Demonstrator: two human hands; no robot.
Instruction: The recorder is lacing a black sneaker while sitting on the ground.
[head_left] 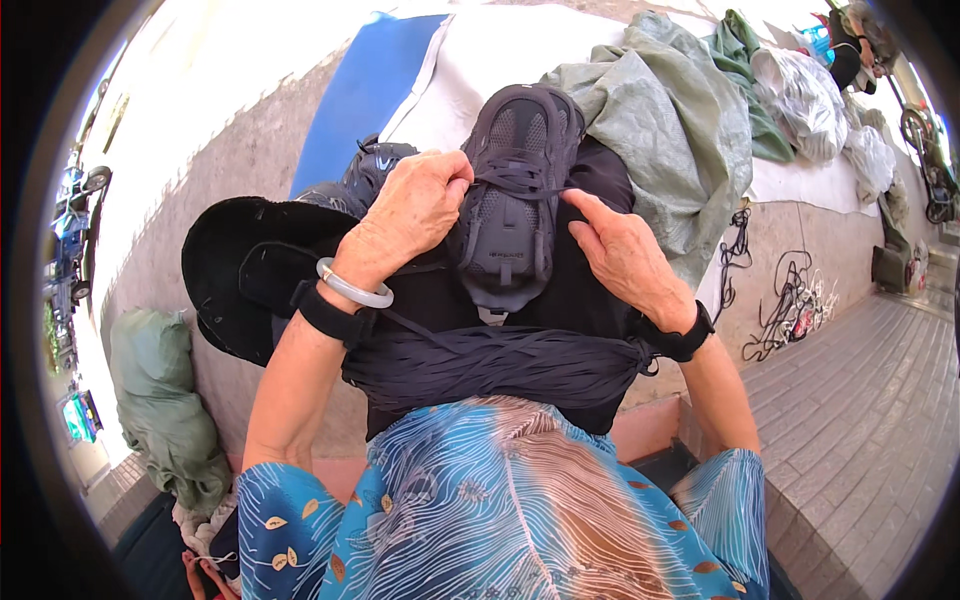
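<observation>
A dark grey lace-up shoe [508,215] rests on my lap, its toe pointing away from me. On its left side, my left hand [412,205] is closed, thumb and index pinching a dark shoelace [515,178] beside the lacing. My right hand [628,258] is on the other side, its index finger stretched to the lace at the shoe's edge and the other fingers curled; the lace runs to that fingertip. A thick bundle of dark laces [490,368] lies across my lap. Partly behind my left hand is another dark shoe [372,172].
A black rounded, hollow item [235,270] lies left of my lap. Ahead are a blue-and-white sheet [365,85] and a grey-green cloth [670,130]. Clear plastic bags [800,100] and tangled cords [790,310] are on the right. A green sack [160,390] stands left.
</observation>
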